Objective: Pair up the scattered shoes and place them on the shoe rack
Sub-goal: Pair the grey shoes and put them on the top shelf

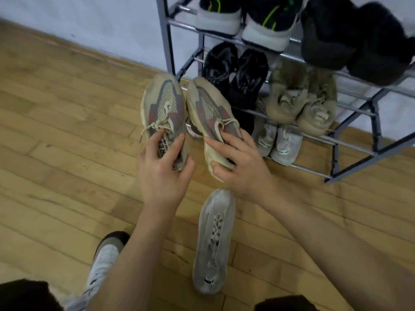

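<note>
Sneakers [179, 113] in hands [202, 171], toes twd rack [354, 144].

- Home entryway or hallway, it seems.
- Wood plank floor [67, 122] meets a pale wall [89, 25].
- Metal shoe rack [350, 140] against the wall holds several shoe pairs.

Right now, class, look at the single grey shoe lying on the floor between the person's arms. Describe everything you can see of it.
The grey shoe is a slim, pale grey trainer, apparently of soft knit or mesh, with a row of cut-out openings down its upper and a small dark mark near one end. It lies alone on the wooden floor, pointing roughly toward the shoe rack. Neither hand touches it, and no matching shoe lies beside it.
</note>
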Tool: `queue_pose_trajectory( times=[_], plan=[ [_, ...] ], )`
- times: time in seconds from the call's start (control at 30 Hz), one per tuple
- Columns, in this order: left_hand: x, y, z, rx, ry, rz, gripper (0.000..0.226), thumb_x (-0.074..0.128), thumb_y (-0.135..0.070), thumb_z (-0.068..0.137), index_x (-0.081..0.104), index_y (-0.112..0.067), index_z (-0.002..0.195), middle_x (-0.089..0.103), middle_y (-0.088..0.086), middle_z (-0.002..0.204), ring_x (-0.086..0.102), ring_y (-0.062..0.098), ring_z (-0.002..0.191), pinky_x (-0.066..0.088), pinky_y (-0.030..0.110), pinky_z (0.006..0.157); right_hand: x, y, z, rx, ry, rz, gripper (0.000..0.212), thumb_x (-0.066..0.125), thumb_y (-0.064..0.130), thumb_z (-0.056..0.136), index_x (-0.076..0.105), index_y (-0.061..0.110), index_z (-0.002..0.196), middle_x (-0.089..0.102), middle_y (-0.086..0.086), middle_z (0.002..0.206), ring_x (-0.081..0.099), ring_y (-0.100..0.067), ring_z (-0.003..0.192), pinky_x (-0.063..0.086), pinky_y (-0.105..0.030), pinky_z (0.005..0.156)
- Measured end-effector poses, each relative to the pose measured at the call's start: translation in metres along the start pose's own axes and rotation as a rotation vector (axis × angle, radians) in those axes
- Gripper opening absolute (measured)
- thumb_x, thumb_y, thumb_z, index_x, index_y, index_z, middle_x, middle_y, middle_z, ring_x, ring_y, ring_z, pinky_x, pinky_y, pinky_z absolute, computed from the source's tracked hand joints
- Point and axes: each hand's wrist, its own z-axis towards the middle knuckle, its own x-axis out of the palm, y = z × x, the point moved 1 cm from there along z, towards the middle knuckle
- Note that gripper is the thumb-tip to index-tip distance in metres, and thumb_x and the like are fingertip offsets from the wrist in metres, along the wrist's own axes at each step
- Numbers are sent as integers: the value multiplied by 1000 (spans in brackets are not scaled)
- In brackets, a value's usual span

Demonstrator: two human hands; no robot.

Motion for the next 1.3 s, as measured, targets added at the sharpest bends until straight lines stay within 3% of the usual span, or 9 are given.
queue_pose_trajectory(
  times=[0.33,0.57,0.7,0.87,0.93,1.03,1.13,1.23,1.3],
  plan=[
    [-101,-42,99,1,-277,-37,37,61,-32,80,65,-22,116,51,12,131,54,33,110,50,48,79,-70,84,113,-197,-134,-8,41,58,22,83,60,9,122,60,-16,118,52,-32,115,30,-58,104],
    [-142,-91,181,173,-419,-93,34,66,-23,78,68,-16,111,55,17,123,56,36,104,50,50,81,-138,111,177,-223,-323,-40,42,64,18,80,61,9,121,58,-18,118,43,-25,118,33,-55,103],
    [-144,-120,218,189,-344,-124,36,64,-30,78,66,-24,113,53,10,128,53,39,103,50,49,76,-167,107,193,-155,-396,-48,42,64,18,79,62,9,120,57,-18,119,35,-14,112,35,-60,99],
    [-126,-143,251,272,-248,-173,38,62,-33,79,65,-27,115,50,7,132,50,38,106,49,47,78,-192,88,203,-78,-487,-150,40,64,17,79,63,8,118,57,-20,120,34,-16,114,33,-61,100],
    [-116,-148,265,317,-187,-223,36,65,-30,79,66,-25,115,49,7,131,51,36,107,48,46,82,-201,75,207,-8,-485,-173,41,62,21,80,62,12,120,56,-17,124,38,-22,118,31,-57,104],
    [-99,-153,287,327,-78,-335,33,66,-29,80,67,-23,112,48,0,131,54,17,107,48,35,87,-211,51,213,144,-459,-175,38,61,22,83,61,15,120,54,-10,128,42,-29,122,33,-46,106],
    [-78,-156,307,310,45,-365,29,65,-26,82,68,-22,110,48,2,131,54,17,110,44,29,93,-211,33,219,215,-434,-225,29,60,17,85,65,9,113,55,-8,127,51,-26,115,38,-31,95],
    [-60,-157,318,312,191,-331,34,63,-31,84,65,-22,116,44,6,133,51,24,116,41,38,101,-202,23,226,222,-317,-350,27,57,18,87,65,7,111,51,-12,131,50,-33,116,41,-43,94],
    [-56,-151,317,290,262,-324,40,59,-42,85,59,-28,123,40,5,135,47,23,120,39,36,103,-201,20,228,253,-296,-325,33,58,24,87,62,12,117,47,-12,135,45,-33,121,39,-50,96]
  ],
)
